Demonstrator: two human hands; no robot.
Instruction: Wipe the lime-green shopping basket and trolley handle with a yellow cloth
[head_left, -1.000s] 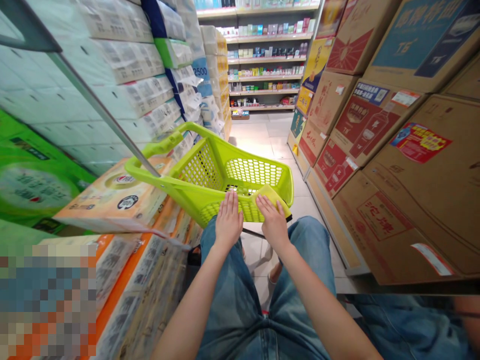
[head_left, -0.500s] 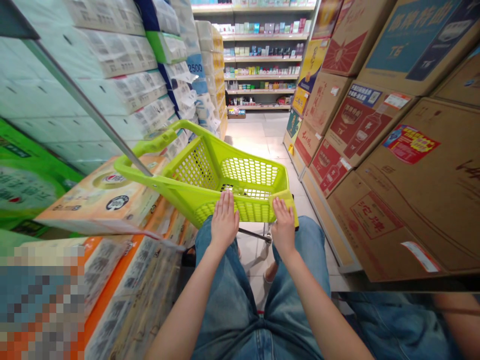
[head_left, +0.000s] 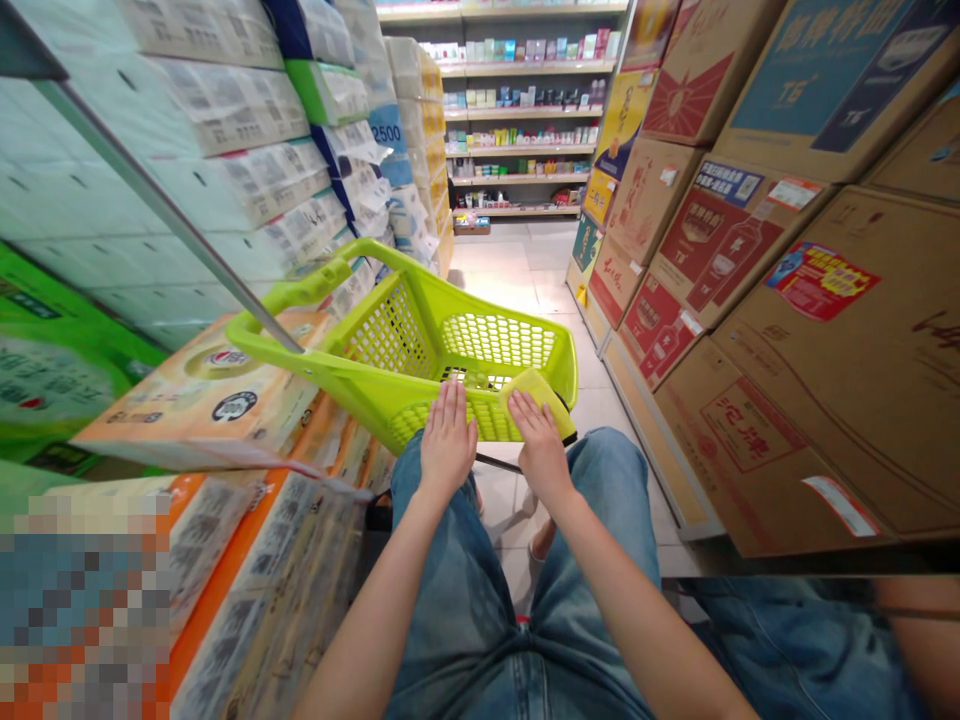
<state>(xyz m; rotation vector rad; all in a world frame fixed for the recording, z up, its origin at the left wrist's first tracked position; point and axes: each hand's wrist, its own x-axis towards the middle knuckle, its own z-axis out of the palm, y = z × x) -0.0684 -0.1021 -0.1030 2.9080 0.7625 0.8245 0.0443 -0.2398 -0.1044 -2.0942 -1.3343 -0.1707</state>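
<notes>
A lime-green plastic shopping cart (head_left: 420, 310) with a perforated basket stands across in front of my knees. My left hand (head_left: 448, 445) lies open on the near rim of the basket, its fingers stretched out. Against the near side, towards the right end, my right hand (head_left: 541, 450) presses a yellow cloth (head_left: 553, 398) with its fingers laid over it. A dark edge shows beside the cloth's lower right corner; I cannot tell whether it belongs to the cloth or the cart. The palm side of both hands is hidden.
Stacked paper packs (head_left: 247, 180) rise on the left, with an orange pack (head_left: 210, 400) close to the cart handle. Cardboard cartons (head_left: 825, 350) line the right side. Shelves (head_left: 525, 110) of small goods stand at the aisle's far end. A metal pole (head_left: 172, 210) slants across the upper left.
My right hand has slid left along the basket's near side with the yellow cloth, which is now turned at an angle. The left hand has stayed almost in place.
</notes>
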